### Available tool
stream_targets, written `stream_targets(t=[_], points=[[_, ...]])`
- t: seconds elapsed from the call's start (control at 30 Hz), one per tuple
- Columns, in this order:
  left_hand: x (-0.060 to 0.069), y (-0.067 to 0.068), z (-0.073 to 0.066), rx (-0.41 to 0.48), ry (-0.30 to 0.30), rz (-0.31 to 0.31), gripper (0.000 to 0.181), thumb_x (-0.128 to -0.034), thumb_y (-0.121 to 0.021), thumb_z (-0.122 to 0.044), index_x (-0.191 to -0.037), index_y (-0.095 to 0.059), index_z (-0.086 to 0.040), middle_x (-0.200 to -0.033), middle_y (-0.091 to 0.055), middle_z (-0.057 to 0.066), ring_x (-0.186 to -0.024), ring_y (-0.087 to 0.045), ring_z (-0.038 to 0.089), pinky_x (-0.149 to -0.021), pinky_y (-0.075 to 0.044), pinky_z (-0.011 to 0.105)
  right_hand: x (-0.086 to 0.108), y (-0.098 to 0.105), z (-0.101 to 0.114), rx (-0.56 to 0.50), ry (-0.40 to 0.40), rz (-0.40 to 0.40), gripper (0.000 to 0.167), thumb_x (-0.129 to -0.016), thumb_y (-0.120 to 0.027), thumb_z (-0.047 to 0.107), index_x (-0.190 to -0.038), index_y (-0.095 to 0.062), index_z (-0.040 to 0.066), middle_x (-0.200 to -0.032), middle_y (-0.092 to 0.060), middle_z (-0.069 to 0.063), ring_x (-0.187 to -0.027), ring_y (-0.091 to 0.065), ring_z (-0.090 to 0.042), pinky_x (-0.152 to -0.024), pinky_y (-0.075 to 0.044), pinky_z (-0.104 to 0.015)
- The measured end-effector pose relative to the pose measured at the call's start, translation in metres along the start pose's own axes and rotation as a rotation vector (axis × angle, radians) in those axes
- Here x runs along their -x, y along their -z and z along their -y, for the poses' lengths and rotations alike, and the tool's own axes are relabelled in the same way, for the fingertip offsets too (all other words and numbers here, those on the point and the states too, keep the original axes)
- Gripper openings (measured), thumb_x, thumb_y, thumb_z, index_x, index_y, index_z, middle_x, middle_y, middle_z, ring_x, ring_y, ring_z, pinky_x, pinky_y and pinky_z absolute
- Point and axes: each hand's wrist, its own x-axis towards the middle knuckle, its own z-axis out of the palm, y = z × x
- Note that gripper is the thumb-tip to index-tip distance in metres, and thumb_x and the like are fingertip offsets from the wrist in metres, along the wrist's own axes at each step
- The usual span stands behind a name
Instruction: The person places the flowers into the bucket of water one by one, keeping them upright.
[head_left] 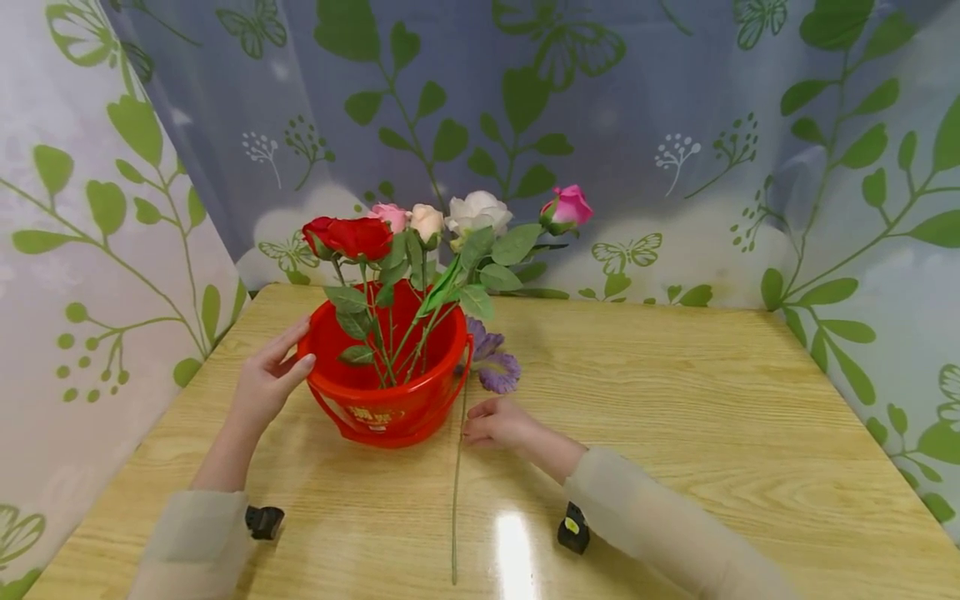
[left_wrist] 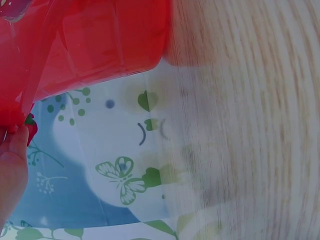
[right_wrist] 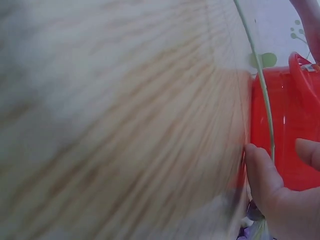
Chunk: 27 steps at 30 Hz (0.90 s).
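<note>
A red plastic bucket (head_left: 390, 417) stands on the table, holding several artificial roses on leafy stems. My left hand (head_left: 272, 375) touches the bucket's left rim with fairly straight fingers and thumb. In the left wrist view, that hand (left_wrist: 12, 165) is cut off by the frame edge beside the bucket (left_wrist: 110, 35). To the bucket's right is a purple iris (head_left: 497, 367), partly hidden behind it, its long green stem (head_left: 454, 517) running toward me. My right hand (head_left: 506, 427) is at this stem. In the right wrist view its thumb and fingers stand apart beside the stem (right_wrist: 265, 100).
Among the roses are a red bloom (head_left: 360, 239), a white bloom (head_left: 477, 212) and a bright pink bud (head_left: 567, 206) leaning right. The bucket's red handle (head_left: 467, 367) hangs at its side. Behind the wooden table (head_left: 675, 400) hangs a leaf-patterned curtain (head_left: 637, 108).
</note>
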Motion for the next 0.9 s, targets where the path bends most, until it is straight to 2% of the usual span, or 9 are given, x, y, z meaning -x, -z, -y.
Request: stream_targets(t=[0.07, 0.1, 0.17, 0.27, 0.33, 0.57, 0.63, 0.77, 0.9], points=[[0.000, 0.000, 0.000, -0.003, 0.004, 0.004, 0.041, -0.0800, -0.056, 0.011, -0.120, -0.047, 0.014, -0.128, -0.047, 0.010, -0.113, -0.044, 0.003, -0.084, -0.041, 0.013, -0.035, 0.013, -0.043, -0.037, -0.001, 0.026, 0.042, -0.077, -0.068, 0.010, -0.106, -0.046, -0.011, -0.089, -0.061, -0.019, -0.077, -0.062, -0.028, -0.069, -0.053, -0.036], [0.000, 0.000, 0.000, 0.000, 0.004, 0.007, 0.041, -0.0800, -0.056, 0.011, -0.120, -0.046, 0.014, -0.128, -0.047, 0.010, -0.113, -0.043, 0.003, -0.084, -0.041, 0.013, -0.049, 0.017, -0.057, -0.036, -0.045, 0.002, 0.044, -0.077, -0.066, 0.006, -0.110, -0.044, -0.011, -0.092, -0.061, -0.021, -0.080, -0.062, -0.030, -0.070, -0.052, -0.039], [0.000, -0.001, -0.001, 0.003, 0.004, 0.006, 0.041, -0.0799, -0.056, 0.011, -0.120, -0.046, 0.014, -0.128, -0.047, 0.010, -0.113, -0.043, 0.003, -0.084, -0.041, 0.013, -0.084, 0.031, -0.100, -0.079, -0.020, 0.040, 0.048, -0.073, -0.072, 0.012, -0.108, -0.045, -0.007, -0.088, -0.063, -0.017, -0.077, -0.063, -0.027, -0.066, -0.053, -0.036], [-0.001, -0.002, 0.000, 0.007, 0.004, 0.005, 0.041, -0.0798, -0.056, 0.012, -0.120, -0.046, 0.014, -0.128, -0.047, 0.010, -0.113, -0.043, 0.003, -0.084, -0.041, 0.013, -0.104, 0.038, -0.123, -0.133, -0.011, 0.069, 0.052, -0.067, -0.077, 0.018, -0.104, -0.046, -0.002, -0.085, -0.065, -0.014, -0.075, -0.064, -0.025, -0.063, -0.054, -0.035], [-0.001, -0.002, 0.001, 0.008, 0.006, 0.007, 0.041, -0.0800, -0.056, 0.012, -0.120, -0.046, 0.014, -0.128, -0.046, 0.011, -0.113, -0.043, 0.003, -0.084, -0.041, 0.013, -0.093, 0.034, -0.110, -0.142, -0.004, 0.071, 0.050, -0.067, -0.077, 0.016, -0.101, -0.046, -0.002, -0.082, -0.065, -0.015, -0.074, -0.064, -0.025, -0.062, -0.054, -0.034], [0.000, -0.001, 0.004, 0.035, -0.016, 0.019, 0.043, -0.0815, -0.060, 0.001, -0.121, -0.046, 0.012, -0.129, -0.046, 0.010, -0.114, -0.043, 0.004, -0.084, -0.041, 0.013, 0.028, -0.019, 0.039, -0.076, -0.076, -0.118, 0.029, -0.080, -0.054, -0.010, -0.105, -0.041, -0.016, -0.085, -0.062, -0.023, -0.066, -0.062, -0.019, -0.062, -0.053, -0.027], [0.001, -0.001, 0.005, 0.070, -0.034, 0.016, 0.043, -0.0816, -0.060, 0.000, -0.121, -0.047, 0.011, -0.128, -0.048, 0.007, -0.114, -0.043, 0.005, -0.083, -0.041, 0.013, 0.047, -0.024, 0.063, -0.102, -0.073, -0.130, 0.028, -0.080, -0.052, -0.012, -0.105, -0.041, -0.019, -0.082, -0.061, -0.021, -0.064, -0.060, -0.014, -0.060, -0.053, -0.023], [0.001, 0.000, 0.004, 0.085, -0.029, 0.012, 0.043, -0.0818, -0.060, 0.000, -0.121, -0.047, 0.011, -0.127, -0.049, 0.003, -0.113, -0.043, 0.004, -0.083, -0.041, 0.012, 0.060, -0.024, 0.080, -0.160, -0.072, -0.142, 0.029, -0.081, -0.048, -0.014, -0.108, -0.041, -0.022, -0.078, -0.060, -0.016, -0.064, -0.059, -0.012, -0.061, -0.052, -0.020], [0.001, 0.000, 0.003, 0.032, 0.000, 0.014, 0.042, -0.0814, -0.057, 0.007, -0.121, -0.044, 0.014, -0.127, -0.048, 0.003, -0.113, -0.043, 0.003, -0.083, -0.041, 0.012, 0.056, -0.015, 0.072, -0.218, -0.046, -0.178, 0.027, -0.081, -0.048, -0.015, -0.106, -0.042, -0.021, -0.076, -0.059, -0.013, -0.064, -0.060, -0.013, -0.062, -0.052, -0.021]])
